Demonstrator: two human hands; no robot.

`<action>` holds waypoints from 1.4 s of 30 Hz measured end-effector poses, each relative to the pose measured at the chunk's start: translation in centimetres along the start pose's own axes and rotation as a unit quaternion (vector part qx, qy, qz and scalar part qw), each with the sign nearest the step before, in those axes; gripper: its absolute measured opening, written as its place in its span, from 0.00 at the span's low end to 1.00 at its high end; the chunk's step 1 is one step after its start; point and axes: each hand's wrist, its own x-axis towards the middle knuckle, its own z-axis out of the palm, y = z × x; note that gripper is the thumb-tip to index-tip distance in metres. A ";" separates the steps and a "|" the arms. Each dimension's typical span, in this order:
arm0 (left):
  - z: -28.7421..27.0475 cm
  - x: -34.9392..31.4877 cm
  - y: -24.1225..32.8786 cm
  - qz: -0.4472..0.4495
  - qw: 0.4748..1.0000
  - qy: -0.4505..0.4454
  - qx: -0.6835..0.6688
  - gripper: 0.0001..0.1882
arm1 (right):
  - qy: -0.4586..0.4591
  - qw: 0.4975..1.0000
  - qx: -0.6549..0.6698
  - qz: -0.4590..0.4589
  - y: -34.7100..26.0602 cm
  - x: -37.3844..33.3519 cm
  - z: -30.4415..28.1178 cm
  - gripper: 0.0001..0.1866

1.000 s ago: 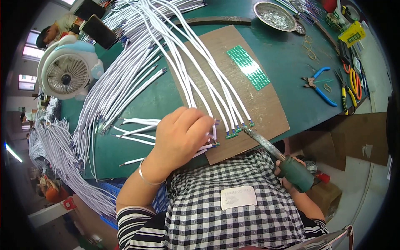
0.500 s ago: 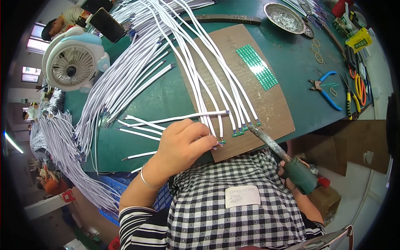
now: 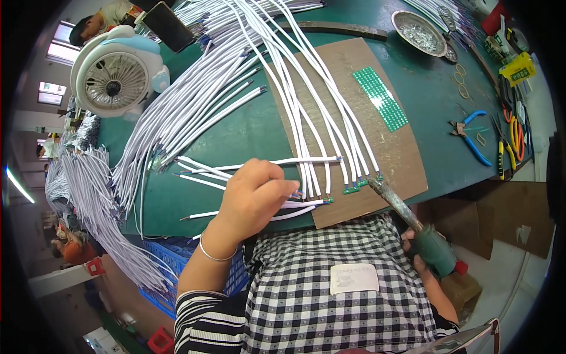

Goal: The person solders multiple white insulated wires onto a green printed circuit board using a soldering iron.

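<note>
My left hand (image 3: 250,197) is closed in a pinch over the white cables left of the brown board (image 3: 407,171). Coloured wire ends (image 3: 299,194) show at its fingertips; the rest of that cable is hidden under the hand. Just to the right, another white cable (image 3: 309,204) ends at a small green circuit board (image 3: 329,201). My right hand (image 3: 417,259), partly hidden, grips the green handle of a soldering iron (image 3: 435,251). The iron's tip lies close to a row of small green circuit boards (image 3: 352,190), with white cables running up from them.
A green circuit-board panel (image 3: 380,98) lies on the brown board. Cutters (image 3: 471,133), pliers (image 3: 501,147) and a metal dish (image 3: 418,33) are at right. Bundled white cables (image 3: 188,112), a fan (image 3: 115,79) and a blue crate (image 3: 159,253) are at left.
My left hand has drawn left, away from the small circuit board, uncovering the cable that ends there. The whole view has shifted slightly. The soldering iron stays near the boards.
</note>
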 end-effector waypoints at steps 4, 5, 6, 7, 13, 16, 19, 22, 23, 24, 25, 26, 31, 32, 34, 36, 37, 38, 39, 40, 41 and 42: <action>-0.2 -0.4 1.1 -0.016 0.992 -0.111 -0.057 0.12 | -0.028 0.999 0.027 -0.005 -1.2 0.8 -0.1 0.28; -0.4 -0.5 1.5 -0.031 0.988 -0.148 -0.043 0.14 | -0.021 0.999 -0.003 -0.034 -1.2 1.0 0.0 0.28; -0.6 -0.7 1.7 -0.041 0.985 -0.162 -0.039 0.15 | -0.013 0.997 -0.032 -0.062 -1.2 1.0 0.1 0.28; -0.3 -0.9 1.9 -0.041 0.985 -0.163 -0.040 0.15 | -0.013 0.998 -0.033 -0.061 -1.3 1.0 0.0 0.28; 1.2 -2.0 2.9 -0.091 0.989 -0.110 -0.031 0.12 | -0.037 0.999 0.022 -0.015 -1.2 1.2 0.4 0.30; 1.9 -3.0 3.2 -0.032 0.993 -0.111 0.041 0.12 | -0.051 0.998 0.044 0.017 -0.9 1.1 0.0 0.30; 2.5 -3.9 3.4 0.039 0.994 -0.057 0.080 0.13 | -0.055 0.998 -0.039 -0.005 -0.9 1.1 -0.1 0.30; 2.7 -4.3 3.3 0.046 0.995 -0.027 0.080 0.14 | -0.042 0.998 0.041 0.006 -0.7 1.1 0.3 0.29; 2.7 -4.5 3.2 0.041 0.997 -0.029 0.062 0.15 | -0.039 0.998 0.050 0.002 -0.6 1.1 0.4 0.29; 2.7 -4.5 3.1 0.036 0.998 -0.030 0.045 0.16 | -0.037 0.998 0.058 -0.002 -0.5 1.1 0.5 0.28; 2.5 -4.6 3.0 0.035 0.998 -0.030 0.046 0.16 | -0.038 0.998 0.059 -0.002 -0.5 1.2 0.4 0.28; 2.2 -4.5 2.7 0.042 0.999 -0.031 0.012 0.16 | -0.052 0.998 0.047 -0.002 -0.5 1.3 0.2 0.29; -0.2 -2.1 1.6 0.059 0.997 0.024 0.051 0.16 | -0.058 0.998 0.033 -0.018 0.5 0.9 -0.2 0.29; -0.2 -1.0 1.4 0.063 0.996 0.044 0.052 0.17 | -0.041 0.998 0.040 -0.007 -0.3 1.0 0.2 0.29; 0.1 0.3 1.9 0.072 0.994 0.064 0.049 0.17 | -0.018 0.999 0.045 0.003 -0.8 0.9 0.4 0.29; 0.5 1.1 2.8 0.049 0.997 -0.066 0.017 0.18 | -0.035 0.998 0.055 -0.003 -0.7 0.6 0.2 0.27; 1.0 1.3 3.1 0.055 0.996 -0.065 0.013 0.18 | -0.029 0.998 0.054 -0.004 -0.5 0.5 -0.2 0.27; 1.5 1.2 3.2 0.045 0.995 -0.091 -0.010 0.18 | -0.046 0.997 -0.052 -0.043 -0.1 0.2 -0.8 0.25; 2.1 1.1 3.4 0.036 0.992 -0.116 -0.033 0.17 | -0.063 0.982 -0.159 -0.079 0.1 -0.1 -1.1 0.23; 2.7 1.0 3.7 0.005 0.994 -0.095 -0.059 0.14 | -0.055 0.983 -0.160 -0.078 0.2 -0.3 -1.1 0.23; 3.0 0.9 3.7 0.014 0.993 -0.098 -0.062 0.14 | -0.023 0.971 -0.203 -0.121 0.4 -0.5 -1.0 0.20; 3.2 0.8 3.6 0.016 0.992 -0.110 -0.056 0.12 | 0.008 0.956 -0.246 -0.162 0.4 -0.5 -0.8 0.18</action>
